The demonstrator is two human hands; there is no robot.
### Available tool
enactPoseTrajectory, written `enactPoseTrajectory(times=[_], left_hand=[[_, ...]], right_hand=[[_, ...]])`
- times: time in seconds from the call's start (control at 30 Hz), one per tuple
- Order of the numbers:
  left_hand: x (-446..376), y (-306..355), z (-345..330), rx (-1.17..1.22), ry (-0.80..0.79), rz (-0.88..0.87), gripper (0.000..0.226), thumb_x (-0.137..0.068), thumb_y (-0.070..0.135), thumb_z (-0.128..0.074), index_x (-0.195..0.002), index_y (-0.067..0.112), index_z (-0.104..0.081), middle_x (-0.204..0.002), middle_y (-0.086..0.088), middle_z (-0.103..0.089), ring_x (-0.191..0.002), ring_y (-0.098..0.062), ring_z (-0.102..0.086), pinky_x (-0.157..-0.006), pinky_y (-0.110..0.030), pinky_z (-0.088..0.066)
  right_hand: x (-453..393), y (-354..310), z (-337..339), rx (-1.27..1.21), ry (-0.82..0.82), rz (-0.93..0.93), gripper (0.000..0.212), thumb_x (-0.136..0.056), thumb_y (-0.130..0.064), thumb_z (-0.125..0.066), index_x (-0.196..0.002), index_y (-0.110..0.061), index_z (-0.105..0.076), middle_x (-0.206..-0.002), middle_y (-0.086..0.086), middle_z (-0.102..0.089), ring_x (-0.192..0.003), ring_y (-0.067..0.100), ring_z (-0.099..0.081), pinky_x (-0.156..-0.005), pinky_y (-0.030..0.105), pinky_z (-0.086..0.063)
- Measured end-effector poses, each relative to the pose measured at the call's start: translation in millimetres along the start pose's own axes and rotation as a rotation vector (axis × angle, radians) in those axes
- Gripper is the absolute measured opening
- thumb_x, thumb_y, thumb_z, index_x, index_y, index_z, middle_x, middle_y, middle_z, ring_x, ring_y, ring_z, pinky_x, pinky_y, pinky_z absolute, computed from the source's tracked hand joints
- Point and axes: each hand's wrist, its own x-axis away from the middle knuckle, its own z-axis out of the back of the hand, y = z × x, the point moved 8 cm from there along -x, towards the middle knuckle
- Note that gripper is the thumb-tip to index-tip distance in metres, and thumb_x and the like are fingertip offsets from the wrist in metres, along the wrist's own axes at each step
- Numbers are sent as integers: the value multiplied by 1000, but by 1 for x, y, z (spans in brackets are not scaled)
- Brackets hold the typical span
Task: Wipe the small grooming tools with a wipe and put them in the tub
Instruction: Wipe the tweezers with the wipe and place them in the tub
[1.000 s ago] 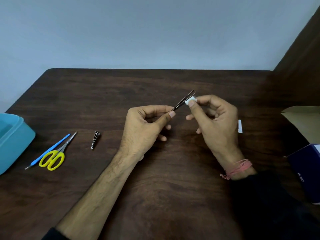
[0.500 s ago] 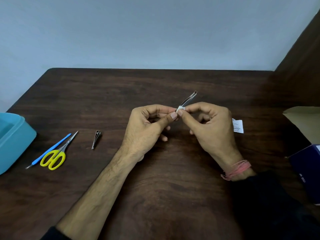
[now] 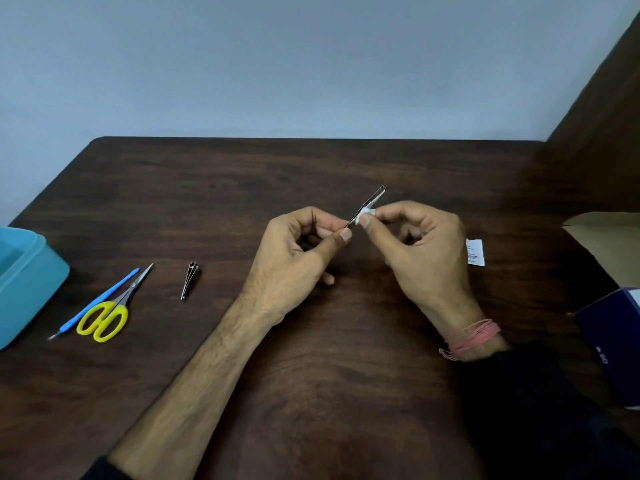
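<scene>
Your left hand (image 3: 294, 258) pinches the tweezers (image 3: 369, 204) at their lower end. Your right hand (image 3: 420, 249) pinches the wipe (image 3: 365, 213) around them, just beside the left thumb.

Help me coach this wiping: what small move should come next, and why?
Probably slide the wipe up toward the tweezers tip: the right hand pinches it low on the blades, near the left hand, and the upper part is bare.

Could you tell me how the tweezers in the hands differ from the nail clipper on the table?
The tweezers are held up at an angle by the left hand; the nail clipper lies untouched on the table. The tweezers look longer and slimmer. A wipe pinched by the right hand wraps them. Both are metal.
</scene>
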Motion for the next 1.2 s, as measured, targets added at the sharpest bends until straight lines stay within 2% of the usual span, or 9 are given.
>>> enactPoseTrajectory(times=[0.1,0.27,0.4,0.5,0.6,0.83,0.97,1.1,1.2], left_hand=[[0,1,-1,-10,-12,-5,2,-102,14,-81,-102,13,-82,-98,-19,-75,-81,-11,-66,-54,-29,-62],[3,5,-3,-13,-62,-52,3,-104,16,-78,-107,15,-79,-96,-14,-74,-82,-5,-67,-57,-30,-62],[2,6,-6,-34,-91,-80,20,-105,14,-76,-121,24,-82,-86,-9,-71,-84,-6,-69,-62,-31,-64],[1,4,-5,-39,-83,-69,23,-104,11,-77,-119,26,-85,-80,8,-71,-82,-6,-69,-63,-30,-63],[0,1,-5,-65,-73,-53,23,-103,12,-78,-118,28,-86,-77,14,-66,-76,-4,-66,-63,-28,-63],[-1,0,-3,-65,-46,-39,16,-109,22,-72,-117,25,-86,-93,1,-78,-86,-9,-75,-56,-30,-62],[0,0,-6,-131,-39,-55,12,-108,22,-74,-113,24,-85,-88,1,-80,-84,-13,-80,-55,-30,-62],[1,1,-6,-163,-23,-85,8,-108,24,-73,-111,24,-81,-90,6,-74,-77,-8,-74,-53,-33,-63],[0,1,-6,-175,-39,-103,8,-108,23,-73,-112,24,-79,-92,4,-70,-75,-7,-70,-53,-34,-63]], right_hand=[[0,1,0,11,-7,3,9,-95,-33,-88,-91,-26,-84,-55,-4,-64,-43,30,-51,-43,43,-40],[4,-8,-4,76,-51,60,6,-94,-31,-88,-90,-29,-84,-47,-1,-54,-41,12,-40,-48,25,-33],[2,-9,-5,96,-58,79,8,-93,-31,-88,-87,-31,-84,-46,-2,-51,-41,10,-38,-48,24,-31],[0,-7,-2,109,-15,76,9,-93,-33,-88,-88,-28,-84,-46,-5,-49,-41,8,-36,-49,23,-29],[-2,-4,5,90,37,63,12,-96,-33,-87,-89,-24,-83,-47,-7,-52,-41,9,-37,-47,26,-29],[1,-7,0,97,-12,70,12,-96,-34,-87,-88,-25,-82,-46,-6,-53,-39,10,-41,-45,30,-32],[-2,-3,6,57,45,39,15,-96,-39,-85,-89,-27,-81,-53,0,-63,-40,31,-54,-42,47,-42],[2,-7,0,85,-11,66,12,-94,-34,-88,-87,-26,-82,-45,-1,-49,-40,9,-35,-47,25,-29],[1,-8,1,54,-7,55,12,-93,-33,-90,-87,-26,-82,-44,0,-51,-38,16,-39,-45,30,-29]])
